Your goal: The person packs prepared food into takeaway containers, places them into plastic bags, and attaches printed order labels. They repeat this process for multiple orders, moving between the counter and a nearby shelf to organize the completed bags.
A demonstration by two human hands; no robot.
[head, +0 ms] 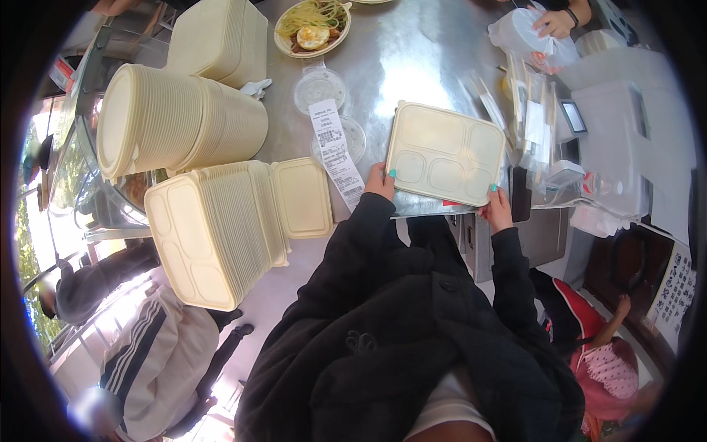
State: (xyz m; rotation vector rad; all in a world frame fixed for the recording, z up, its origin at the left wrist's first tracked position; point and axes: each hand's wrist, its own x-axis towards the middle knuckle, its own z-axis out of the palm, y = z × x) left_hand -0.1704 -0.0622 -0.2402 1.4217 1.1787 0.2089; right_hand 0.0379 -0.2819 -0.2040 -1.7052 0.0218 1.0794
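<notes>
Both of my hands hold a beige compartment takeout container [445, 152] with its lid on, at the near edge of the metal table. My left hand [380, 182] grips the lower left corner, and my right hand [498, 209] grips the lower right corner. Left of the container, a printed paper receipt [336, 149] lies over two round clear-lidded cups [319, 90]. A bit of something red shows beneath the container's near edge.
Tall stacks of beige containers [221, 232] and round bowls [149, 119] stand left. A bowl of noodles with a fried egg [312, 36] sits at the far side. Wrapped chopsticks [533, 127] lie right. Another person's hand [554, 24] holds a white plastic bag [525, 38].
</notes>
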